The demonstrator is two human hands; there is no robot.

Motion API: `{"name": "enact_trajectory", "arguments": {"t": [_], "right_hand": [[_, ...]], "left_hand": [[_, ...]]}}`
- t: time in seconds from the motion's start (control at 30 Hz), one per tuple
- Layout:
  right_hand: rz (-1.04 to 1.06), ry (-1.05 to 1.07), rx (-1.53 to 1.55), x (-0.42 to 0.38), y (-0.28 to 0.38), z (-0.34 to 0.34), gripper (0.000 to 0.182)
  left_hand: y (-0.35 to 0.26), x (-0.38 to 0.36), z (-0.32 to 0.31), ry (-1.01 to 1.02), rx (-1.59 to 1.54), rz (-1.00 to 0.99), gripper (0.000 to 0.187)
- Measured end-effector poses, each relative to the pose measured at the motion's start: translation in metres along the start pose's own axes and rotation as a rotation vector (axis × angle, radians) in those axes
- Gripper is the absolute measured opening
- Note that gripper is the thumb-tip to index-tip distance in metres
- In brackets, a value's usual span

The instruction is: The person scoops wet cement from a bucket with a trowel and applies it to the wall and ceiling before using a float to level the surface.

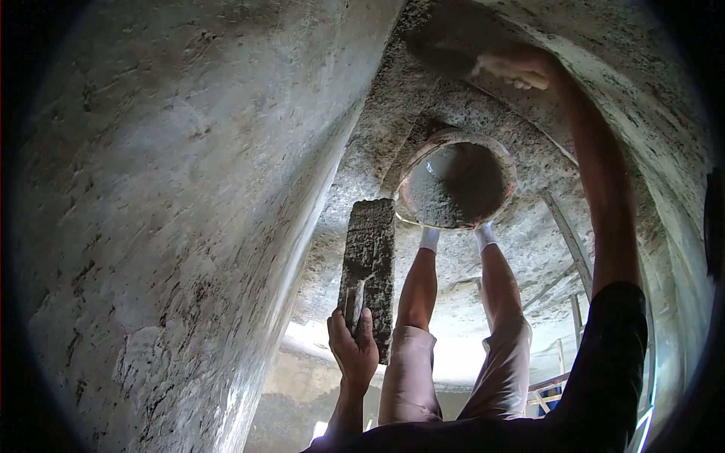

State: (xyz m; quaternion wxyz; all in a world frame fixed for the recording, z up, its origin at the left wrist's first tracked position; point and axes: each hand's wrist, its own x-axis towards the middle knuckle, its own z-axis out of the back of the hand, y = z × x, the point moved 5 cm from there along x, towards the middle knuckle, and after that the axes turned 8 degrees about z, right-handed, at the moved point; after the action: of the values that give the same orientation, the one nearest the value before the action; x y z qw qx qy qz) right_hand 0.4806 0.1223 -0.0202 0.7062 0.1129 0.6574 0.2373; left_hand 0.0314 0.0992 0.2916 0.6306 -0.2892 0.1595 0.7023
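Note:
My left hand (354, 349) is closed around the handle of a plastering float (370, 241). Its long rectangular board is crusted with grey mortar and stands nearly upright beside the left wall. At the top right, my right hand (517, 66) is stretched far out, blurred, with its fingers curled. A dark smeared shape (442, 54) lies just left of those fingers; its kind cannot be made out. Between the two hands, a round basin (509, 162) of wet grey mortar (457, 185) sits at my feet.
A large plastered wall (174, 189) rises close on the left, and a curved one (672, 151) bounds the right. Rough, mortar-spattered ground (362, 162) surrounds the basin. A wooden strip (568, 238) and several more pieces (551, 389) lie toward the lower right.

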Motion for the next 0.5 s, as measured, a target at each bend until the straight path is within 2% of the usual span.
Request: {"name": "enact_trajectory", "arguments": {"t": [0.1, 0.17, 0.2, 0.3, 0.4, 0.5], "right_hand": [[-0.108, -0.006, 0.059, 0.009, -0.026, 0.017, 0.045], [0.031, -0.126, 0.078, -0.001, -0.017, 0.020, 0.048], [-0.008, -0.023, 0.107, 0.000, -0.020, 0.014, 0.047], [0.021, 0.074, 0.156, 0.003, -0.016, -0.022, 0.046], [0.119, 0.098, 0.114, 0.017, 0.002, -0.037, 0.046], [0.051, 0.051, 0.079, 0.022, 0.007, -0.018, 0.045]], "left_hand": [[0.004, -0.001, -0.001, 0.003, 0.025, 0.001, 0.034], [0.003, 0.000, -0.004, -0.002, 0.017, -0.007, 0.033], [0.003, -0.001, -0.004, -0.005, 0.020, -0.008, 0.032], [-0.001, 0.000, -0.007, 0.004, -0.001, 0.004, 0.031], [-0.008, 0.001, -0.006, 0.006, 0.011, -0.036, 0.030], [-0.010, -0.001, -0.004, 0.028, 0.043, -0.034, 0.028]]}}
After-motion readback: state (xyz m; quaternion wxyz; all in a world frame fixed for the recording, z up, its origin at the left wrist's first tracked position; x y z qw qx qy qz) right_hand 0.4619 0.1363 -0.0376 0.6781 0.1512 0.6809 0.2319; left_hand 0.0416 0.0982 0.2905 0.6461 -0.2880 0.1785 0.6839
